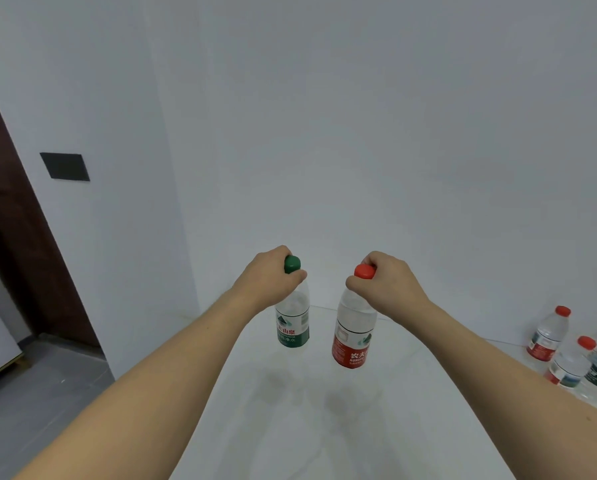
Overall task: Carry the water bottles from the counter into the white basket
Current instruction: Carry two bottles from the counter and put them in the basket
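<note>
Bottles hang from both my hands above the white surface (pixel 359 427): my left hand (pixel 267 280) grips the green-capped bottle (pixel 292 323) by its neck, my right hand (pixel 387 280) grips the red-capped bottle (pixel 354 334) likewise. More bottles (pixel 574 355) stand at the surface's right edge.

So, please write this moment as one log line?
left hand: green-cap bottle | right hand: red-cap bottle | basket: unseen

Left hand (pixel 267 277) and right hand (pixel 387 282) raised, fingers curled
</note>
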